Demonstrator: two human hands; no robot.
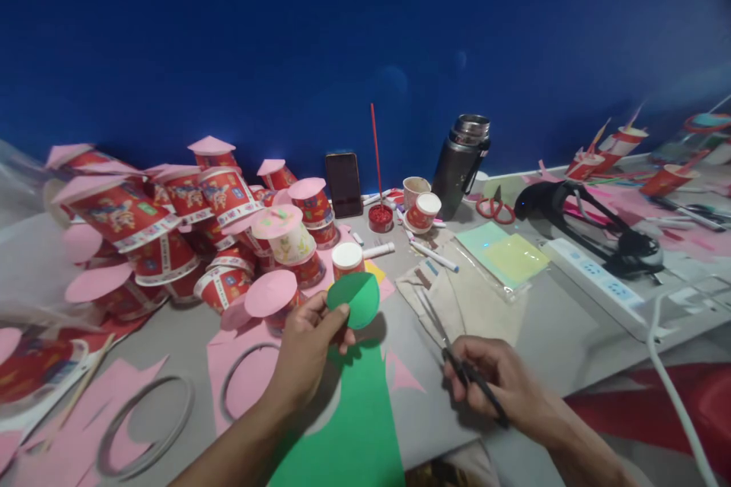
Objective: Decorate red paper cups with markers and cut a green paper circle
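Pinched between the thumb and fingers of my left hand (314, 342) is a rounded green paper piece (357, 299), held up over the table. My right hand (485, 377) holds dark-handled scissors (464, 371), blades pointing up and left, apart from the green piece. A larger green sheet (357, 418) lies flat below my left hand. Just behind the green piece stands a red cup with a white lid (347, 257). Pink paper (405, 374) scraps lie between my hands.
Red cups with pink paper tops (122, 205) are piled at left. Two grey rings (186, 403) lie front left. A phone (343, 184), black flask (461, 160), red scissors (496, 209) and power strip (594, 281) stand or lie farther back and right.
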